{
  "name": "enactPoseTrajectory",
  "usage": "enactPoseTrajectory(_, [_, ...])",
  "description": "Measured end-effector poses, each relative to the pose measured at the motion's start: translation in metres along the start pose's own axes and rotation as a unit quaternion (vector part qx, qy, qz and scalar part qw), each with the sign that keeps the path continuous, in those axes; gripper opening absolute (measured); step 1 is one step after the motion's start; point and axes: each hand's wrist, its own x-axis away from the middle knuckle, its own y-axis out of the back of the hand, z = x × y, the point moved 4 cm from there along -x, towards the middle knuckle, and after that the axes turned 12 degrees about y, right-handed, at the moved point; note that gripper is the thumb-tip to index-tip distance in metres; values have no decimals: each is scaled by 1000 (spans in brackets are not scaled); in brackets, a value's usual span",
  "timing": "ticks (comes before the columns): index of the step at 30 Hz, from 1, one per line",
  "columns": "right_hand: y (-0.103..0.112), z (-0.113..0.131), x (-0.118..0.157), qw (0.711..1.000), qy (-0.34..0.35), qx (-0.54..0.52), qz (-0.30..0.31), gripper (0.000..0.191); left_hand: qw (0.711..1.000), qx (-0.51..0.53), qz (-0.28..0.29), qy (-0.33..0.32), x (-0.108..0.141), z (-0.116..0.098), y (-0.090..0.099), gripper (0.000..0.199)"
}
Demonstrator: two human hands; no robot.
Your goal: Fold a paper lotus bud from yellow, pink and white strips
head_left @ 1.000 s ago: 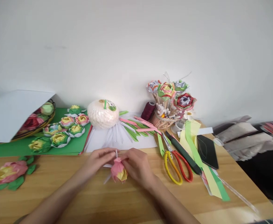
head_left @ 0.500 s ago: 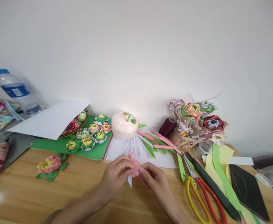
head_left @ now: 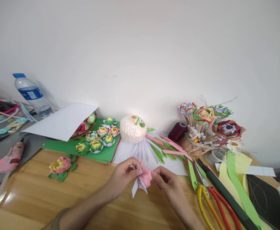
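Observation:
Between my two hands is a pink paper flower [head_left: 146,177] with pale grey-white folded strips hanging at its lower left. My left hand [head_left: 124,179] pinches a pale strip at the flower's left side; a ring is on one finger. The fingertips of my right hand [head_left: 167,182] are closed on the pink petals at the right. Just behind, pale folded strips [head_left: 140,152] fan out on white paper, with pink strips [head_left: 172,145] and green strips [head_left: 158,153] beside them. A finished-looking pink and yellow paper flower [head_left: 60,167] with green leaves lies to the left.
Scissors [head_left: 207,201] and a dark green utility knife [head_left: 228,195] lie at the right. Behind them stands a basket [head_left: 195,147] of paper flowers. A white netted fruit [head_left: 133,129] sits mid-table against the wall. A pink glue gun [head_left: 8,164] and a water bottle [head_left: 33,95] are at the left.
The flower has turned in my hands, showing more pink petals and more than one hanging pale strip. The whole view has shifted, so the table things appear further right.

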Motion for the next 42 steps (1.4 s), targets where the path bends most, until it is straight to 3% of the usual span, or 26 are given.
enactPoseTrajectory(9, [-11,-5,3,995,-45,-86,32,42,999,33,-38,-9,-1,7,2,28])
enactPoseTrajectory(14, [-27,-13,7,977,-104,-186,20,42,994,43,-101,-12,1,12,3,25])
enactPoseTrajectory(21, [-49,-16,11,954,-125,-273,-8,43,981,45,-185,-45,5,10,5,22])
enactPoseTrajectory(25, [-39,-14,12,968,-136,-210,24,34,982,108,-155,-17,-1,12,9,25])
enactPoseTrajectory(27, [-31,-14,11,973,-146,-153,93,24,976,179,-120,23,-4,12,10,26])
enactPoseTrajectory(28, [-23,-14,10,977,-141,-138,80,21,972,213,-94,42,-5,12,9,25])
enactPoseTrajectory(32, [2,-14,2,981,-103,-147,-77,12,948,307,6,84,-4,8,0,20])
enactPoseTrajectory(35, [-5,-11,1,959,-109,-257,-45,28,938,324,51,111,-2,9,-7,20])
enactPoseTrajectory(38, [-8,-5,3,958,-79,-271,-39,37,943,303,48,128,-1,12,-8,21])
enactPoseTrajectory(42, [-1,-2,6,964,-57,-252,-67,45,957,252,-3,145,-3,15,-4,24])
